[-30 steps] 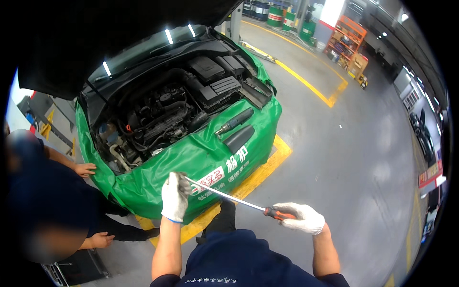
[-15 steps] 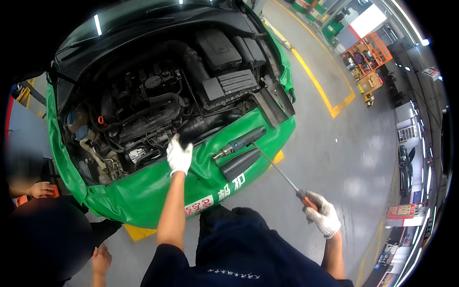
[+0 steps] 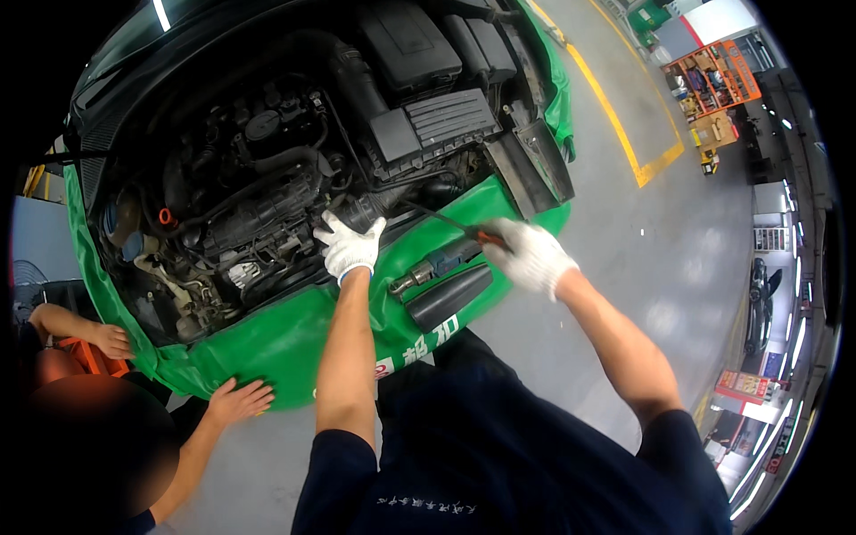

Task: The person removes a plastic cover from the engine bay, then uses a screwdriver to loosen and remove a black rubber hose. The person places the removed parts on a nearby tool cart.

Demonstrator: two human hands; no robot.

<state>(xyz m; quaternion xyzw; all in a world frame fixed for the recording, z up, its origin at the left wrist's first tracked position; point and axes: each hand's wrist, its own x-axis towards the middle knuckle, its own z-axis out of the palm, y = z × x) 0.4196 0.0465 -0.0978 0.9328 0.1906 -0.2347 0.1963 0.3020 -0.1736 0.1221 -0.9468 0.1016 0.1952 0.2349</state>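
The green cover (image 3: 250,352) drapes the car's front, and a co-worker's hand (image 3: 239,401) now rests on its edge. My right hand (image 3: 533,259), blurred but wrapped round the long-shafted tool (image 3: 467,230), has swung in from above the floor; the shaft points toward the engine (image 3: 267,209), its tip hard to make out. My left hand (image 3: 350,245) now spreads its fingers near the engine.

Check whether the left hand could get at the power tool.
Probably yes: the left hand is spread, seemingly empty, and the power tool lies nearby, metal end uncovered; the right hand crowds its other end.
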